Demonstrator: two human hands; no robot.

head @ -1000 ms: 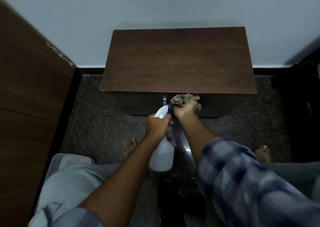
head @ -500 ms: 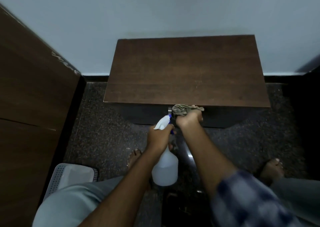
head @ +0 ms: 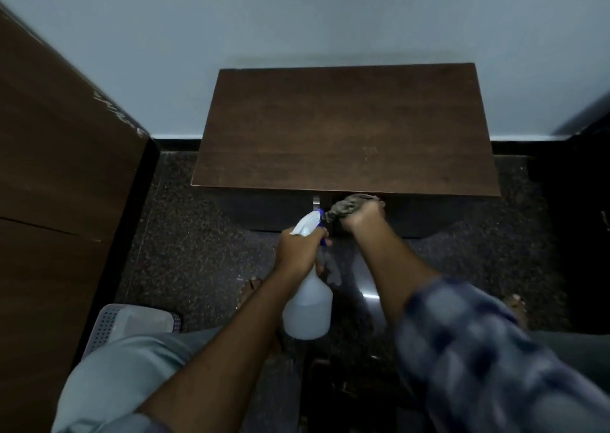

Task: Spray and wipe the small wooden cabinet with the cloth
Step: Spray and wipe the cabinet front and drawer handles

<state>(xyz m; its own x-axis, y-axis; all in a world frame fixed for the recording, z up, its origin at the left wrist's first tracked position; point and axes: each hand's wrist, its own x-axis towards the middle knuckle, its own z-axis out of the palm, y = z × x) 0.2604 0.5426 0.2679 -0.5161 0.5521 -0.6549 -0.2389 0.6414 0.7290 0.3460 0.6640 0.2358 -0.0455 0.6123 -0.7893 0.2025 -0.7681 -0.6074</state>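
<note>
The small wooden cabinet stands against the far wall, and little has shifted in the last second: the work stays on its dark front face, under the near edge. The spray bottle still hangs from the left hand, which grips its neck, nozzle toward the front. The right hand keeps the bunched cloth clutched against the front, just right of the metal handle, so wiping there probably continues.

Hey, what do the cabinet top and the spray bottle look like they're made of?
Cabinet top: dark brown wood or wood-look laminate, matte, with faint grain streaks. Spray bottle: translucent white plastic, smooth, with an opaque white head and a blue trigger.
</note>
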